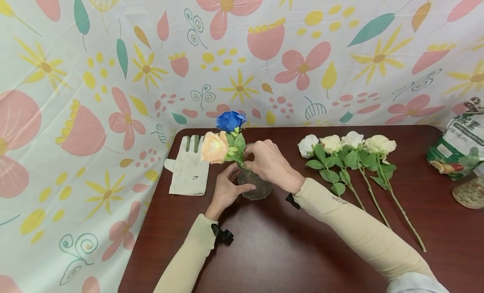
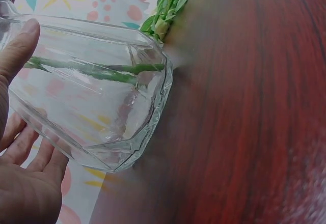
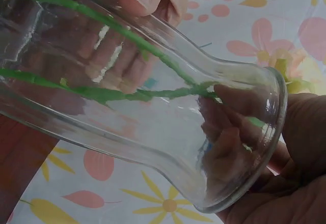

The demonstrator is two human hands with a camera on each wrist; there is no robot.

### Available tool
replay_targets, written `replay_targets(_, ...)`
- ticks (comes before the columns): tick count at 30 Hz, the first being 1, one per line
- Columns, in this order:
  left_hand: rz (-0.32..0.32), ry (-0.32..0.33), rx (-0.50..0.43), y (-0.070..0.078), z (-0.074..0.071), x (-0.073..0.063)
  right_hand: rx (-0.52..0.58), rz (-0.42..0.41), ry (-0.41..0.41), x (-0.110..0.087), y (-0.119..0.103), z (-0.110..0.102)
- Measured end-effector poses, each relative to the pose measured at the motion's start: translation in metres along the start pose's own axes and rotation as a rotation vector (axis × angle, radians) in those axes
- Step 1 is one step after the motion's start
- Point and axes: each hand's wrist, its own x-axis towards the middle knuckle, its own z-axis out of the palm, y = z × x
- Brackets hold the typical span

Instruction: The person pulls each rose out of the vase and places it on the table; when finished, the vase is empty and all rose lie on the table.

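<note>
A clear glass vase [image 1: 258, 191] stands on the dark red table, with a blue rose [image 1: 229, 121] and a peach rose [image 1: 214, 147] leaning left out of its mouth. My left hand [image 1: 225, 190] grips the vase's side, its thumb across the near face. At the mouth, my right hand [image 1: 273, 165] has curled fingers and appears to pinch a rose stem close to the rim; the exact contact is hidden. Through the glass in the right wrist view, two green stems [image 3: 127, 92] cross near the neck. The left wrist view shows stem ends [image 2: 114, 75] reaching the vase's base.
A white work glove [image 1: 189, 175] lies left of the vase. Several white and cream roses [image 1: 353, 140] lie in a row to the right. Farther right are a green and white bag [image 1: 461, 137] and a jar [image 1: 469, 193]. Flower-printed cloth [image 1: 234, 83] hangs behind and left.
</note>
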Motion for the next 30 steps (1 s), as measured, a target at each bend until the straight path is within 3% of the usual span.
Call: replay_targets(30,-0.017,0.003,-0.017,0.004,0.001,-0.001,0.015,-0.128,0.08,-0.001,0.011,0.003)
